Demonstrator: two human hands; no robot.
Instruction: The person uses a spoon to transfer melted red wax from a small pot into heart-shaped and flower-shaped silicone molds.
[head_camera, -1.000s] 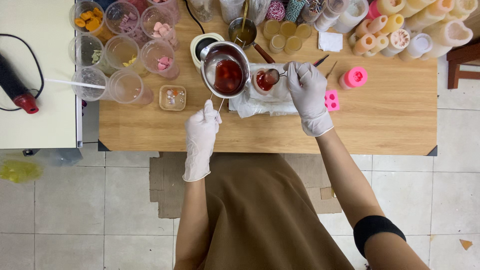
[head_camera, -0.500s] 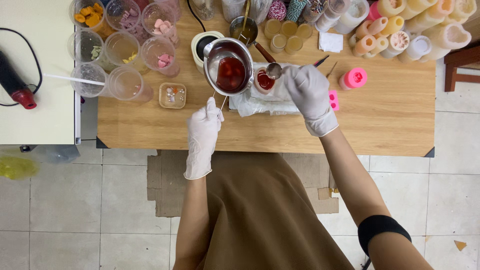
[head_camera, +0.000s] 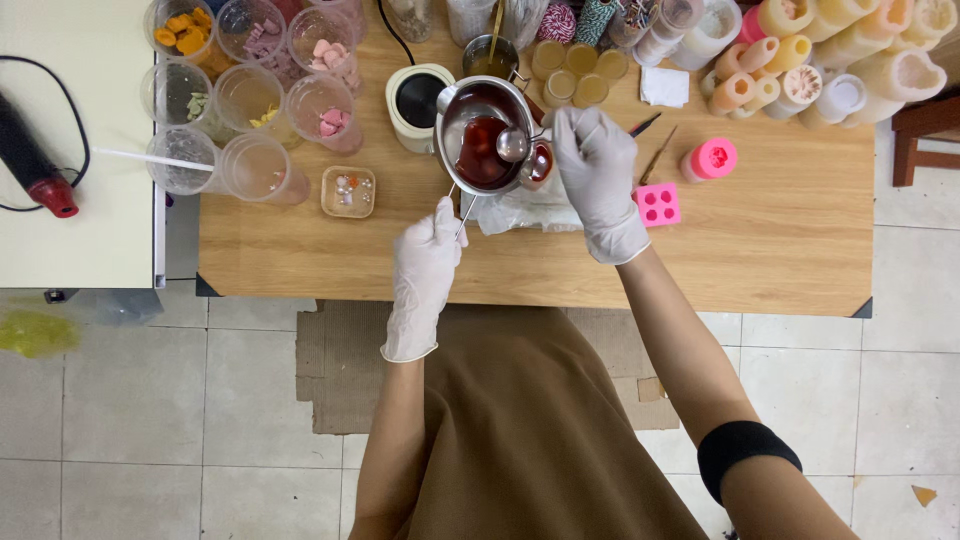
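Top view of a wooden counter (head_camera: 760, 250), near to far. Two gloved hands work at its middle. The left hand (head_camera: 425, 262) has its grip clenched on the thin handle of a steel pot (head_camera: 485, 135), which holds dark red liquid and is tilted toward the right. The right hand (head_camera: 597, 175) has its grip clenched on the handle of a spoon (head_camera: 513, 145), whose bowl lies over the pot's right rim, just beside a small red-filled cup (head_camera: 540, 163). Under the pot and cup lies a clear plastic sheet (head_camera: 525, 210). Right of the hand: one pink four-hole mould (head_camera: 657, 204) and one pink round mould (head_camera: 712, 158). Left: one small tray (head_camera: 349, 191) of beads, then nine clear plastic cups (head_camera: 262, 165), several with coloured pieces. Behind the pot: one white warmer (head_camera: 417, 98) and four yellow discs (head_camera: 575, 72). At the far right edge, a cluster of pale cylindrical moulds (head_camera: 870, 55), too crowded to count.
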